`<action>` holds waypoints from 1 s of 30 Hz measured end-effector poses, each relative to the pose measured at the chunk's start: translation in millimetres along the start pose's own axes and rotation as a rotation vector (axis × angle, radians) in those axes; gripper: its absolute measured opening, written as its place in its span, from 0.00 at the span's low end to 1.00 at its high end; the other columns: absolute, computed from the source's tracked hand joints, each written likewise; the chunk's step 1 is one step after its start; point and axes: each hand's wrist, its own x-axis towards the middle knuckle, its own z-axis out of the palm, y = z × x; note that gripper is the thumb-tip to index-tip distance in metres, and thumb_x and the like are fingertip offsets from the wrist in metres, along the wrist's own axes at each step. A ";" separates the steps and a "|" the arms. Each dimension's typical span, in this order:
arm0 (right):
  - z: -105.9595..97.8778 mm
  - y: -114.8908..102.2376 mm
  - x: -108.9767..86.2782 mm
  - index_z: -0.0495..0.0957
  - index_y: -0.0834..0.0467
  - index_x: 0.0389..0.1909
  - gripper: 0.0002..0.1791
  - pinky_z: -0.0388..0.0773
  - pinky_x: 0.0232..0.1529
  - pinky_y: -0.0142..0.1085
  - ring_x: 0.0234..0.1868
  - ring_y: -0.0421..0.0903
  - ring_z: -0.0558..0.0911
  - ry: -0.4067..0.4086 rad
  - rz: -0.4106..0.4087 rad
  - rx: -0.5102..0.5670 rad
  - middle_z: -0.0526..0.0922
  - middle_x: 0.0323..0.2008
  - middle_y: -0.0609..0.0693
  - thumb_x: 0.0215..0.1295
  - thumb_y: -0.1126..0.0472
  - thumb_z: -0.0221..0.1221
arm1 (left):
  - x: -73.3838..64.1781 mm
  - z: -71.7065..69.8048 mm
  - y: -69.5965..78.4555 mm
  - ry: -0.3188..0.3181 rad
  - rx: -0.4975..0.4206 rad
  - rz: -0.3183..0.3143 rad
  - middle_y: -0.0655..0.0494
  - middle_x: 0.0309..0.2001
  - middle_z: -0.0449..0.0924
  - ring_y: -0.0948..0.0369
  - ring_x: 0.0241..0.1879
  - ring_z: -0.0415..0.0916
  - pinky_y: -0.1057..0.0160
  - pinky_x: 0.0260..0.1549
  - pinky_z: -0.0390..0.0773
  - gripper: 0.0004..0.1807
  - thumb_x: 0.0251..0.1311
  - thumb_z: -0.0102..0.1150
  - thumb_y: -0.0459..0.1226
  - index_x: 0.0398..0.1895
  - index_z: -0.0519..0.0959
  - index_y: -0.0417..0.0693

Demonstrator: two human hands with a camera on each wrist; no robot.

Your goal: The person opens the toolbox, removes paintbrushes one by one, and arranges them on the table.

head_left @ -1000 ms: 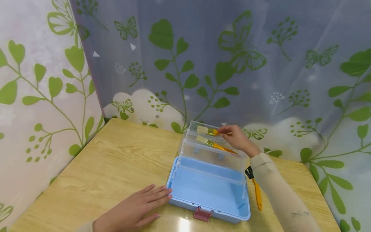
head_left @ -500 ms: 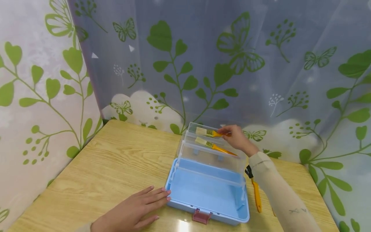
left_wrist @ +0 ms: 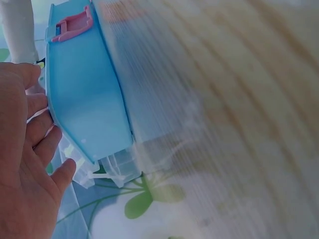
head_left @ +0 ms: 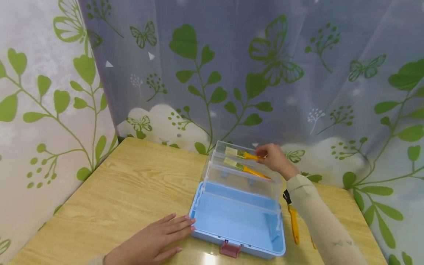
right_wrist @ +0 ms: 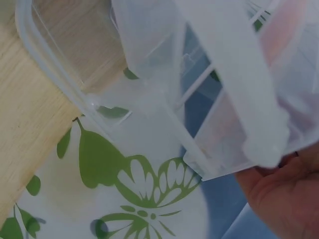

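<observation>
A blue plastic box (head_left: pixel 236 221) with a pink latch (head_left: pixel 230 249) stands open on the table, its clear tiered trays (head_left: pixel 243 178) raised at the back. In the topmost tray lies a flat paintbrush (head_left: pixel 242 154) with pale bristles and an orange handle. Curled fingers of my right hand (head_left: pixel 275 160) are at its handle end and appear to pinch it. A second paintbrush (head_left: pixel 246 168) lies in the tray below. My left hand (head_left: pixel 154 237) rests on the table with straight fingers, tips touching the box's left front corner. The right wrist view shows my right hand (right_wrist: pixel 286 194) partly behind clear plastic.
Right of the box lies an orange-handled brush (head_left: pixel 293 222) with a dark head, partly beside my sleeve. Another orange piece (head_left: pixel 313 243) peeks out under that arm. A leaf-patterned curtain (head_left: pixel 212 73) hangs behind the wooden table (head_left: pixel 139 176).
My right hand has slid slightly right along the upper paintbrush's handle, uncovering more of it. The paintbrush hardly moves in the tray, and my left hand stays in place.
</observation>
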 end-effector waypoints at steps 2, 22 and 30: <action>-0.6 -0.8 0.1 0.85 0.68 0.49 0.13 0.84 0.51 0.53 0.46 0.59 0.85 -0.020 0.003 -0.019 0.87 0.46 0.63 0.64 0.72 0.66 | -0.3 0.0 0.1 -0.004 0.002 -0.004 0.54 0.78 0.62 0.60 0.75 0.62 0.47 0.65 0.73 0.34 0.74 0.56 0.45 0.79 0.61 0.50; 4.8 2.6 -8.5 0.83 0.66 0.55 0.15 0.81 0.50 0.53 0.45 0.56 0.80 -0.037 -0.077 -0.046 0.84 0.46 0.60 0.69 0.71 0.61 | -2.3 2.0 -0.2 0.030 0.009 0.020 0.54 0.77 0.62 0.59 0.75 0.63 0.67 0.78 0.39 0.32 0.76 0.53 0.47 0.79 0.62 0.49; 6.0 8.1 -7.1 0.81 0.66 0.57 0.15 0.81 0.53 0.53 0.49 0.57 0.81 -0.036 -0.071 0.003 0.82 0.50 0.62 0.71 0.69 0.60 | -3.2 2.3 -1.5 0.034 0.009 0.022 0.54 0.77 0.63 0.58 0.74 0.64 0.67 0.78 0.38 0.32 0.76 0.53 0.47 0.79 0.62 0.49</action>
